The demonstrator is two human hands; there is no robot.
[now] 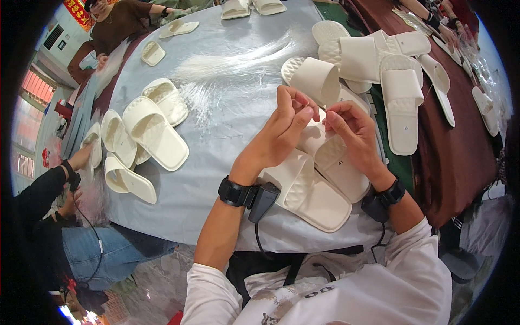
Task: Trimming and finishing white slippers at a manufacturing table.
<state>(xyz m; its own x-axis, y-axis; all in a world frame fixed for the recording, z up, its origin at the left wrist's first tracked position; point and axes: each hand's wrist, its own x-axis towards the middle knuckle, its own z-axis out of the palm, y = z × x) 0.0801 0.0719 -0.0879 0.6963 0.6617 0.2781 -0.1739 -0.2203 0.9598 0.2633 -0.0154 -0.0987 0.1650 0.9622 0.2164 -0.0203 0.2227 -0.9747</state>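
Two cream slide slippers [319, 184] lie side by side on the grey table cover [216, 157] right in front of me. My left hand [281, 130] and my right hand [352, 135] meet above their straps, fingertips pinched close together on something thin and small that I cannot make out. The right hand rests against the strap of the right slipper [338, 162]. Both wrists carry black bands with small black devices.
A bundle of thin clear plastic strands [233, 62] lies mid-table. More cream slippers [146, 132] sit at the left, and a pile of slippers [374, 65] at the right. A person [59, 189] works at the left edge, another person [119, 21] at the far side.
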